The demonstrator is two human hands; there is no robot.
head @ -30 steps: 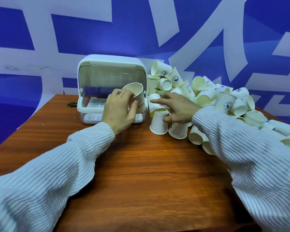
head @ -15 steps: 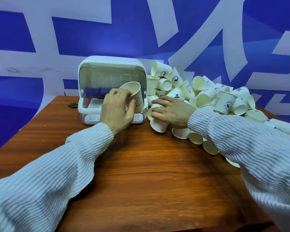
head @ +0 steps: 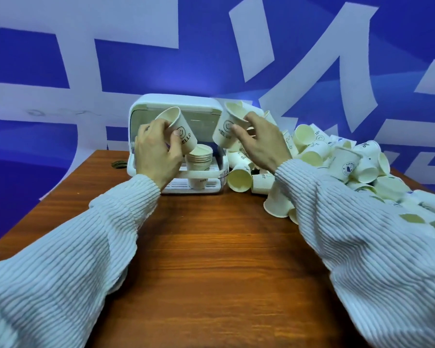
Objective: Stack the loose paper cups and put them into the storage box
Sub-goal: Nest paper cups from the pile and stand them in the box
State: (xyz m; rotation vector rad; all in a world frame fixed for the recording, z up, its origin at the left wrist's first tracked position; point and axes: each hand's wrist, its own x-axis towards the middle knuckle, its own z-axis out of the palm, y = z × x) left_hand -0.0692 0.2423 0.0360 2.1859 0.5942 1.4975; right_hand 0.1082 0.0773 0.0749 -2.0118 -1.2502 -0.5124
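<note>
glossy blue wall with broad white strokes stands behind a reddish wood-grain surface (head: 211, 259). left hand (head: 156, 151), in a ribbed white knit sleeve (head: 68, 262), is curled round a cream paper cup printed with a smiley and "hello" (head: 180, 131), tilted with its mouth up and to the left. right hand (head: 259, 141) pinches a second smiley-printed paper cup (head: 226, 126) between thumb and fingers, also tilted, just apart from the first. both are held up in front of a rounded white plastic storage box (head: 141, 136) with a slatted floor, where a nested stack of cream cups (head: 200, 159) stands upright. right of the box, a loose heap of cream paper cups (head: 337, 162) lies tumbled on the surface.
</note>
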